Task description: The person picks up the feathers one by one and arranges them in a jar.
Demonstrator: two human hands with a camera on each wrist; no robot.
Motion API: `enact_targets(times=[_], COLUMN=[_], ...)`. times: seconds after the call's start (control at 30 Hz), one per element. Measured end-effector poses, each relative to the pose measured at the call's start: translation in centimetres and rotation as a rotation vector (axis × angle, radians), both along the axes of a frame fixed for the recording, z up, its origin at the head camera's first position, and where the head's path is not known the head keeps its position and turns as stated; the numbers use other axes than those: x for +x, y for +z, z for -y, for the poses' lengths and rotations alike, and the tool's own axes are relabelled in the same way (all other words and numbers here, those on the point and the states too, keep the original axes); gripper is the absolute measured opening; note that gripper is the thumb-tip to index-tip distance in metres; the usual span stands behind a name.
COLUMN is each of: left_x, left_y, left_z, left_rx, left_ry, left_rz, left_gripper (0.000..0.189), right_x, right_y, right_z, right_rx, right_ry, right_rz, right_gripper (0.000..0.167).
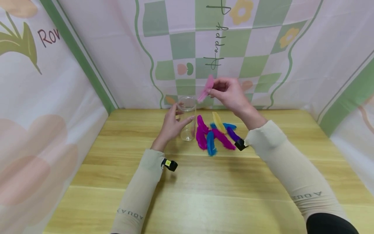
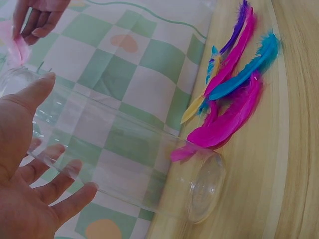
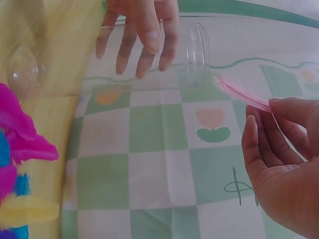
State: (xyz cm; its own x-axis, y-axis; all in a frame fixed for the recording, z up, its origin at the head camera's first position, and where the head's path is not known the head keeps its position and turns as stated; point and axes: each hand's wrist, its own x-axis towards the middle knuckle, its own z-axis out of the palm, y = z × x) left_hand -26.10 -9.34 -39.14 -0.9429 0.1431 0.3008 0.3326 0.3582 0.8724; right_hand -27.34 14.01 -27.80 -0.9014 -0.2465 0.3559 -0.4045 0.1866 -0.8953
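My left hand [image 1: 170, 126] holds a tall clear glass jar [image 1: 187, 132], thumb on one side and spread fingers on the other. The jar stands upright on the table with its open mouth at the top. Between thumb and fingers, my right hand [image 1: 232, 96] pinches a pink feather [image 1: 209, 84] by one end. Its free tip points down toward the jar's mouth, close beside the rim, as the right wrist view shows. Right of the jar lies a loose pile of feathers: magenta [image 2: 232, 119], blue [image 1: 210, 144], yellow [image 1: 217, 121] and purple [image 1: 233, 134].
The wooden table [image 1: 193, 195] ends at the back against a hanging cloth [image 1: 182, 45] with green checks. More printed cloth hangs at the left and right sides. A small black camera sits on each wrist, the right one [image 1: 240, 144] overlapping the purple feather's end in the head view.
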Motion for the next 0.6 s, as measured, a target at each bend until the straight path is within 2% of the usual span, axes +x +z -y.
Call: enact_targets(times=[0.6], left_x=[0.07], left_y=[0.09], left_z=[0.01], left_rx=[-0.003], left_ry=[-0.001], left_rz=[-0.005], left_gripper=[0.076], right_x=[0.35], right_y=[-0.94], right_z=[0.84], right_rx=[0.073], right_ry=[0.011], right_rz=[-0.011], right_gripper=[0.016])
